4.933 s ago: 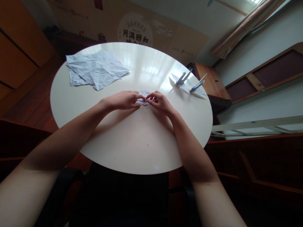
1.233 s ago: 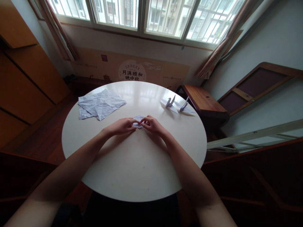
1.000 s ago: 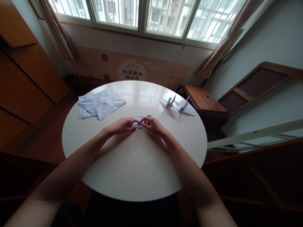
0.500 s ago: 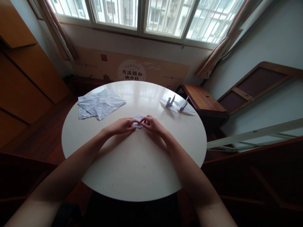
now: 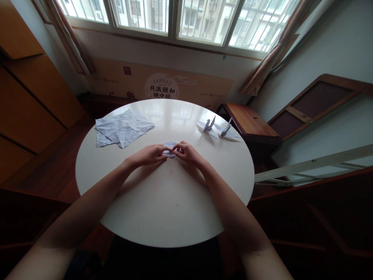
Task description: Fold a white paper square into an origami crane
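Note:
A small piece of folded white paper [image 5: 169,144] lies on the round white table [image 5: 163,210], between my two hands. My left hand [image 5: 151,154] grips its left side, with the fingers and thumb bent over the edge. From the right, my right hand [image 5: 187,152] pinches the paper, thumb and forefinger close to the left thumb. Both hands cover much of the paper, so its full shape is hidden. Two folded paper cranes, the nearer one [image 5: 208,126] and the farther one [image 5: 226,129], stand at the far right of the table.
Several creased paper sheets [image 5: 124,128] lie overlapping at the table's far left. A wooden stool or small cabinet [image 5: 250,119] stands beyond the right edge. Orange cupboards [image 5: 32,89] are on the left, and a barred window [image 5: 201,19] is at the back.
My view has tilted up since the oldest frame, bringing the window into sight. Over the last second both hands stay nearly still on the folded paper.

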`<state>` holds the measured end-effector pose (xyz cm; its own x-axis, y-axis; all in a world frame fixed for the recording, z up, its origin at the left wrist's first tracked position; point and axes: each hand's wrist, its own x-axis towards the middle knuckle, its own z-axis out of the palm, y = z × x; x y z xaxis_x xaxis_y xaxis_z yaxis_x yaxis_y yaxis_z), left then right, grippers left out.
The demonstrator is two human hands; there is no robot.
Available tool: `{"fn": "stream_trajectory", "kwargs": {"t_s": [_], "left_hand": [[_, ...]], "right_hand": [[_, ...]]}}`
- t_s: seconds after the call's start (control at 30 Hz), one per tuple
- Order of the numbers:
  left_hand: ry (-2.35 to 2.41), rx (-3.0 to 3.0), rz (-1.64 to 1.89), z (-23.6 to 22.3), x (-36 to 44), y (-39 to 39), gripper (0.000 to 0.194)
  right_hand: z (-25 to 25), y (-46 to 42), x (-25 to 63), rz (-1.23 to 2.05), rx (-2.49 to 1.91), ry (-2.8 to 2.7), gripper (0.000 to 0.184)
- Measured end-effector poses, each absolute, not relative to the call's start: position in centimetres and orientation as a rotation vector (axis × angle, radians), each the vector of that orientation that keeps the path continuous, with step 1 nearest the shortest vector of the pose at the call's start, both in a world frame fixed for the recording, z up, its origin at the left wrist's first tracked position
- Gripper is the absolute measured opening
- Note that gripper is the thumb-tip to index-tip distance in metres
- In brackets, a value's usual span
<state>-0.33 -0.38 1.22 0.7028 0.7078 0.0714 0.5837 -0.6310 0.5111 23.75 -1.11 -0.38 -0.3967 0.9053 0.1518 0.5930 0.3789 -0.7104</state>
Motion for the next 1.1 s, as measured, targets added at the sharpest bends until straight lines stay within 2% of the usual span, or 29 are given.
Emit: {"fn": "stream_trajectory", "kwargs": {"t_s": [1.1], "left_hand": [[0.979,2.442,0.388,0.94,-0.41,-0.20,0.041]], "right_hand": [[-0.16,-1.24,23.74,0.773,-1.282,-2.114,0.011]]}}
